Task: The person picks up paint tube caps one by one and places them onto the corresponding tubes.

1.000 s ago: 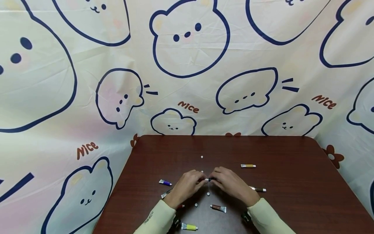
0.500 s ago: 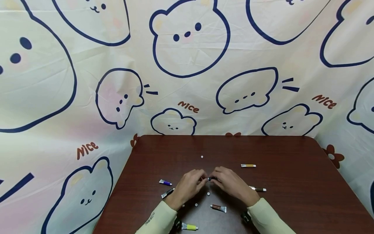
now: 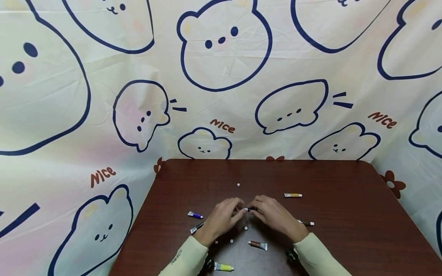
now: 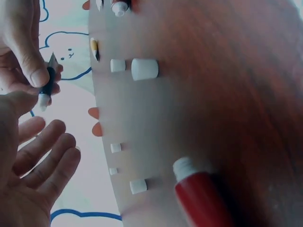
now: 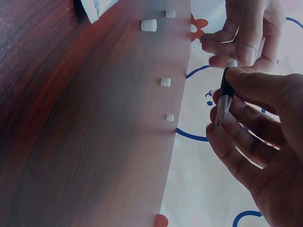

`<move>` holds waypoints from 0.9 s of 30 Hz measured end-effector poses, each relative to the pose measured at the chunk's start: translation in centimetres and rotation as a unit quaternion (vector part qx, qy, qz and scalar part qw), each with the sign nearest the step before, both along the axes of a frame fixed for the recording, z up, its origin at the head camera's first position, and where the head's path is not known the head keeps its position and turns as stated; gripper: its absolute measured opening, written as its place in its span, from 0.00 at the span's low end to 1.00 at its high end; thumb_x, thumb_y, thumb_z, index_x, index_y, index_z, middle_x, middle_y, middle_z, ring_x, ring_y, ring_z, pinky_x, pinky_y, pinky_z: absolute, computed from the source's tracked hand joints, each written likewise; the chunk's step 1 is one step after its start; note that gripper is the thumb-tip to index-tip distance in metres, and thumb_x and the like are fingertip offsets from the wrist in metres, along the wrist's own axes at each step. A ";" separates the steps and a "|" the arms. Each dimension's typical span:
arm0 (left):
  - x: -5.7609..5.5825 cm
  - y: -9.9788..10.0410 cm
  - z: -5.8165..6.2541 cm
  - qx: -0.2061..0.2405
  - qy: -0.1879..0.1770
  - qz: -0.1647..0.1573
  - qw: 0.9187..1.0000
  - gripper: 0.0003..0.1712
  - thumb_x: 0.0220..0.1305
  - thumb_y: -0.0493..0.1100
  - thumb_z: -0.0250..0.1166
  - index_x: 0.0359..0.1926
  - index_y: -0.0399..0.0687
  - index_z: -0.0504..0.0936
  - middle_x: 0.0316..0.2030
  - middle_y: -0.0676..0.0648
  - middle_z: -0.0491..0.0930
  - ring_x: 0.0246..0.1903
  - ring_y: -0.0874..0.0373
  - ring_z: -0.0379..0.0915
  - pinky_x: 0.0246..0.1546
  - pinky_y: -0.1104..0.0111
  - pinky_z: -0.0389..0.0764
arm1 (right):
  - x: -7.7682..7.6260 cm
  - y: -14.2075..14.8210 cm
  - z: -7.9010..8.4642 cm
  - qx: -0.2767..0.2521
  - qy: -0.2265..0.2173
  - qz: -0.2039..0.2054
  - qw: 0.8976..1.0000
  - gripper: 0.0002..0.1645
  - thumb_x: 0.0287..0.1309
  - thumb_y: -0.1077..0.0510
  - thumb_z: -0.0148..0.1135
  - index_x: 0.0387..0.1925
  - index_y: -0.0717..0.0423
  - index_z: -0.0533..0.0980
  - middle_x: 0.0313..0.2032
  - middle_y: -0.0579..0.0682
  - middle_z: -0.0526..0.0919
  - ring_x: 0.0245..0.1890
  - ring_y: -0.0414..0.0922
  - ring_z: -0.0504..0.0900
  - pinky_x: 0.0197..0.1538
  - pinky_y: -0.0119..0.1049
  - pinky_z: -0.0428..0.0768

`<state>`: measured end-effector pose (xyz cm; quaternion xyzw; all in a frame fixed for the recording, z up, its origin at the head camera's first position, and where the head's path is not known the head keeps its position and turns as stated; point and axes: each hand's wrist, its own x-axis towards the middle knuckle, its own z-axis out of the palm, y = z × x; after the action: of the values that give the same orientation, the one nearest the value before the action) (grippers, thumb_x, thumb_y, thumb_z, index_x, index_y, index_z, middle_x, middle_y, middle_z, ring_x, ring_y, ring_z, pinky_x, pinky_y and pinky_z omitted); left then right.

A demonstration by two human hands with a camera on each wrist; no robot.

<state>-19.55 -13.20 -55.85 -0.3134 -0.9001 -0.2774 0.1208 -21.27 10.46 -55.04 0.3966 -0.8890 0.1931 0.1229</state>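
Observation:
Held up over the middle of the table is a small dark-blue paint tube (image 5: 227,90) with a white tip and a silvery crimped end. My right hand (image 3: 274,216) pinches it between thumb and fingers. Facing it, my left hand (image 3: 224,217) has its thumb right at the white tip (image 4: 43,101), and its fingers (image 4: 40,146) are loosely spread. Small white caps stand on the wood below, among them one cap (image 3: 246,228) just in front of the hands. In the left wrist view a red tube (image 4: 203,198) lies with its white threaded nozzle bare.
Around the hands on the brown table (image 3: 345,191) lie a purple tube (image 3: 195,215), a brown tube (image 3: 258,245), a yellow-green tube (image 3: 223,267) and an ochre tube (image 3: 293,195). Another cap (image 3: 238,184) stands farther back. A patterned cloth (image 3: 221,107) hangs behind.
Both hands have shifted slightly away from me with the blue tube. My left fingertips have parted a little, and a cap behind them has gone out of sight.

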 end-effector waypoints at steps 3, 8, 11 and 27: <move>0.0 0.0 0.0 -0.021 0.008 0.008 1.000 0.08 0.81 0.48 0.66 0.52 0.52 0.87 0.44 0.54 0.90 0.42 0.61 0.84 0.43 0.68 0.86 | -0.1 0.0 -0.1 0.000 -0.004 0.001 1.000 0.07 0.69 0.57 0.76 0.47 0.51 0.88 0.42 0.44 0.87 0.38 0.36 0.84 0.40 0.32 0.85; 0.2 0.1 0.1 -0.026 0.042 0.000 0.999 0.06 0.81 0.47 0.66 0.50 0.54 0.86 0.41 0.56 0.90 0.40 0.63 0.83 0.41 0.68 0.85 | -0.1 -0.1 -0.1 0.001 -0.011 0.002 1.000 0.07 0.70 0.57 0.75 0.47 0.51 0.88 0.43 0.44 0.87 0.39 0.36 0.84 0.41 0.32 0.85; 0.2 0.1 0.0 -0.021 0.059 -0.009 0.998 0.05 0.78 0.45 0.69 0.50 0.53 0.85 0.41 0.56 0.90 0.40 0.63 0.83 0.41 0.69 0.85 | -0.1 -0.1 -0.1 0.000 -0.012 0.001 1.000 0.07 0.69 0.58 0.76 0.47 0.51 0.88 0.43 0.44 0.87 0.39 0.37 0.84 0.41 0.32 0.86; 0.2 0.1 0.1 -0.011 0.004 0.016 1.000 0.07 0.81 0.48 0.66 0.50 0.53 0.86 0.43 0.53 0.89 0.41 0.62 0.84 0.41 0.68 0.86 | -0.2 -0.2 -0.1 -0.001 0.010 -0.001 1.000 0.07 0.69 0.56 0.76 0.46 0.50 0.88 0.42 0.44 0.87 0.39 0.37 0.84 0.41 0.33 0.85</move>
<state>-19.37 -13.09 -55.72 -0.3012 -0.9075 -0.2645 0.1257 -21.43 10.22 -55.11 0.3977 -0.8879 0.1895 0.1327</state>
